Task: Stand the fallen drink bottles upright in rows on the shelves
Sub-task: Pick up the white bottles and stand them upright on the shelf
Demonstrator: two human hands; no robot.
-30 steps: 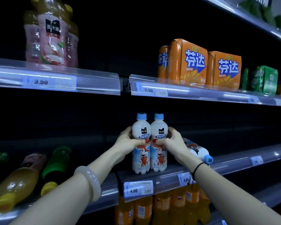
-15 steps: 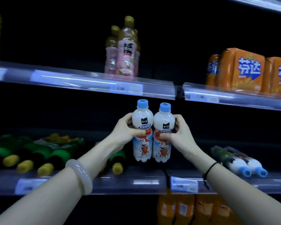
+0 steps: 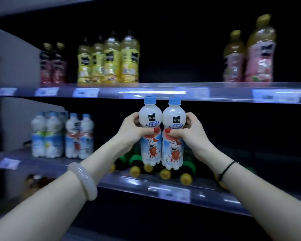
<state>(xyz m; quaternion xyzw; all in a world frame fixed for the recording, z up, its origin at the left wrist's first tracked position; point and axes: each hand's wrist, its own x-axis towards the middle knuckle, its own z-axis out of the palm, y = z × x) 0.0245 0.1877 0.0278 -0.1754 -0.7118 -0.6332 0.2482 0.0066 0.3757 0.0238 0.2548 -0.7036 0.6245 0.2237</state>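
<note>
Bottles (image 3: 172,152) farther left, upright between both hands (image 3: 131,130)

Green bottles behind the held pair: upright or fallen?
Fallen: the green bottles lie on their sides on the shelf, yellow caps pointing outward.

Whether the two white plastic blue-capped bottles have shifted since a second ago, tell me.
Yes: leftward. The white bottles, once right of the upright pink bottles above, are now well left of them.
</note>
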